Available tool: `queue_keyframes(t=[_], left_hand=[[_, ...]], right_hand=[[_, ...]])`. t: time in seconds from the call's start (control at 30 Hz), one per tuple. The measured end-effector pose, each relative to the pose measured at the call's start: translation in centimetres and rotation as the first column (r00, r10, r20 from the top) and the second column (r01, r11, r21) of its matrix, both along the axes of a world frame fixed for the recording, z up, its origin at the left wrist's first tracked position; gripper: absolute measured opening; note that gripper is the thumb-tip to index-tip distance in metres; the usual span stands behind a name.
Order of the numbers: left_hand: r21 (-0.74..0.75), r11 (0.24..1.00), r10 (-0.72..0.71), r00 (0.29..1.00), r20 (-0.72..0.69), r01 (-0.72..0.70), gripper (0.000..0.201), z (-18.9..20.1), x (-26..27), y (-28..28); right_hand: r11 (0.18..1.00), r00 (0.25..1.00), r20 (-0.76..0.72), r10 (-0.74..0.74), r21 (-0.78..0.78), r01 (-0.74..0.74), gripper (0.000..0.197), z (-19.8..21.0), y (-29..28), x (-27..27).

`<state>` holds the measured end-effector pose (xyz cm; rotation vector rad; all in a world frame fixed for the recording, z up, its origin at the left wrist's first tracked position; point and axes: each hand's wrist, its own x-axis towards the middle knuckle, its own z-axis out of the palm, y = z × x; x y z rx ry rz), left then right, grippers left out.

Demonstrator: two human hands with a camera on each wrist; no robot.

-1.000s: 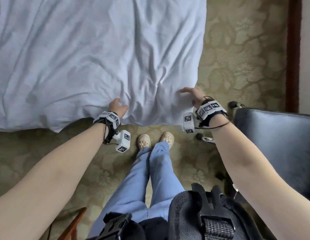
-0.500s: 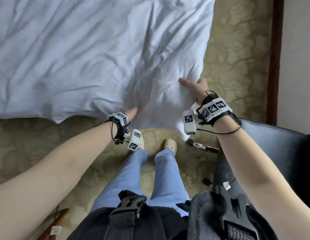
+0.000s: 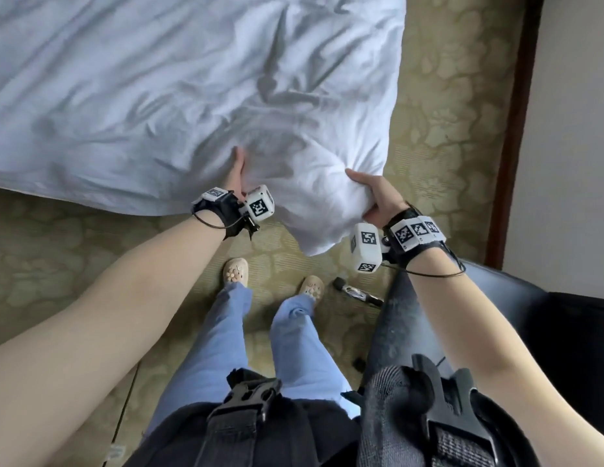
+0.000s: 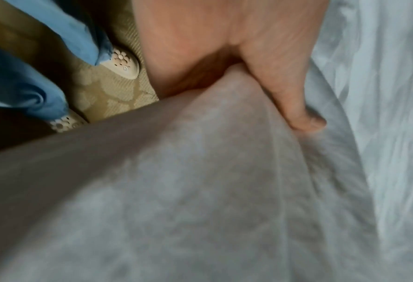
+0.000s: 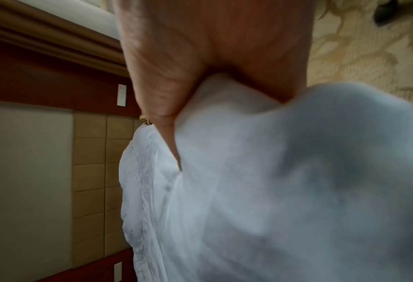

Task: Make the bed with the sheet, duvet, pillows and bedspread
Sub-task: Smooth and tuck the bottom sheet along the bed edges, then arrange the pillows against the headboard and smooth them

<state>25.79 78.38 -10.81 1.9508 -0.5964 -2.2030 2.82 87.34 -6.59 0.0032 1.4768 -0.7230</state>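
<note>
A crumpled white duvet point(image 3: 159, 96) covers the bed and hangs over its near edge. My left hand point(image 3: 238, 173) grips that edge a little left of the near right corner. In the left wrist view its thumb point(image 4: 297, 106) lies on top of the duvet point(image 4: 224, 190), and its fingers are hidden under the fabric. My right hand point(image 3: 378, 197) grips the bunched corner itself, which hangs down beside the wrist. The right wrist view shows the duvet point(image 5: 272, 190) pinched under the thumb point(image 5: 161, 106).
Patterned beige carpet point(image 3: 445, 96) runs along the bed's right side up to a dark wooden skirting point(image 3: 516, 112) and the wall. A black chair point(image 3: 529, 315) stands close on my right, its wheeled base point(image 3: 358, 293) by my feet point(image 3: 236, 269). A padded headboard point(image 5: 91, 171) is far off.
Both hands have moved forward and up along the duvet's corner. The right hand went from resting at the corner to gripping it bunched; the left hand slid under the edge and took hold.
</note>
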Motion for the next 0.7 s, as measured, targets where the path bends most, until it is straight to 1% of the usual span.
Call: queue_keyframes(t=[0.07, 0.1, 0.13, 0.17, 0.2, 0.23, 0.3, 0.33, 0.37, 0.4, 0.43, 0.47, 0.5, 0.53, 0.57, 0.6, 0.7], left_hand=[[-0.063, 0.997, 0.043, 0.997, 0.069, -0.038, 0.074, 0.4, -0.1, 0.6], [-0.092, 0.994, 0.061, 0.993, 0.1, -0.052, 0.072, 0.7, 0.0, 1.2], [-0.098, 0.993, 0.07, 0.989, 0.127, -0.058, 0.069, 1.3, -0.1, 1.9], [-0.089, 0.995, 0.066, 0.987, 0.145, -0.053, 0.064, 1.7, -0.3, 2.6], [-0.093, 0.994, 0.068, 0.986, 0.15, -0.054, 0.058, 2.2, -0.4, 3.1], [-0.1, 0.992, 0.087, 0.985, 0.147, -0.073, 0.049, 2.4, -0.6, 3.6], [-0.134, 0.984, 0.129, 0.985, 0.116, -0.113, 0.042, 3.3, -1.1, 4.1], [-0.156, 0.978, 0.154, 0.985, 0.082, -0.14, 0.043, 3.8, -1.6, 4.3], [-0.159, 0.967, 0.204, 0.979, 0.019, -0.199, 0.049, 4.1, -2.0, 4.5], [-0.173, 0.959, 0.225, 0.974, -0.009, -0.223, 0.057, 4.8, -2.7, 4.9], [-0.188, 0.954, 0.233, 0.972, -0.02, -0.232, 0.062, 5.3, -3.3, 5.4], [-0.188, 0.955, 0.231, 0.973, -0.006, -0.228, 0.063, 6.0, -4.1, 5.9], [-0.187, 0.957, 0.231, 0.973, 0.023, -0.223, 0.057, 6.0, -4.8, 6.4], [-0.174, 0.965, 0.211, 0.976, 0.058, -0.199, 0.047, 6.3, -5.6, 7.1], [-0.161, 0.97, 0.192, 0.98, 0.054, -0.181, 0.042, 6.5, -6.4, 7.9], [-0.145, 0.974, 0.184, 0.982, 0.049, -0.175, 0.039, 6.4, -7.2, 8.8], [-0.141, 0.982, 0.144, 0.982, 0.119, -0.127, 0.036, 5.6, -9.2, 11.3]], right_hand=[[0.999, 1.0, 0.014, -0.003, -0.036, 0.003, 0.027, 0.2, 0.7, 0.1], [0.999, 1.0, -0.019, 0.006, -0.042, -0.007, 0.034, 0.1, 1.0, 0.3], [0.999, 0.996, -0.089, 0.016, -0.042, -0.02, 0.043, 0.0, 1.2, 0.3], [0.999, 0.982, -0.19, 0.02, -0.038, -0.028, 0.051, 0.0, 1.2, 0.4], [0.998, 0.957, -0.289, 0.026, -0.043, -0.04, 0.054, 0.0, 1.2, 0.5], [0.996, 0.926, -0.375, 0.05, -0.045, -0.072, 0.053, 0.2, 1.2, 0.5], [0.988, 0.877, -0.473, 0.084, -0.072, -0.133, 0.047, 0.7, 1.3, 0.4], [0.985, 0.87, -0.489, 0.063, -0.11, -0.133, 0.045, 1.0, 1.5, 0.1], [0.982, 0.871, -0.491, 0.022, -0.152, -0.111, 0.044, 1.3, 1.6, -0.3], [0.977, 0.873, -0.487, -0.023, -0.194, -0.083, 0.044, 1.6, 1.7, -0.8], [0.971, 0.871, -0.488, -0.058, -0.229, -0.064, 0.043, 2.0, 2.0, -1.5], [0.966, 0.866, -0.493, -0.078, -0.253, -0.057, 0.042, 2.2, 2.4, -2.1], [0.962, 0.861, -0.503, -0.08, -0.266, -0.066, 0.041, 2.5, 2.9, -2.9], [0.959, 0.856, -0.512, -0.073, -0.271, -0.08, 0.04, 2.6, 3.5, -3.6], [0.957, 0.849, -0.525, -0.061, -0.273, -0.099, 0.04, 2.7, 4.2, -4.4], [0.955, 0.842, -0.536, -0.052, -0.273, -0.116, 0.041, 2.6, 5.0, -5.1], [0.956, 0.814, -0.58, -0.031, -0.256, -0.146, 0.041, 1.8, 7.8, -7.3]])
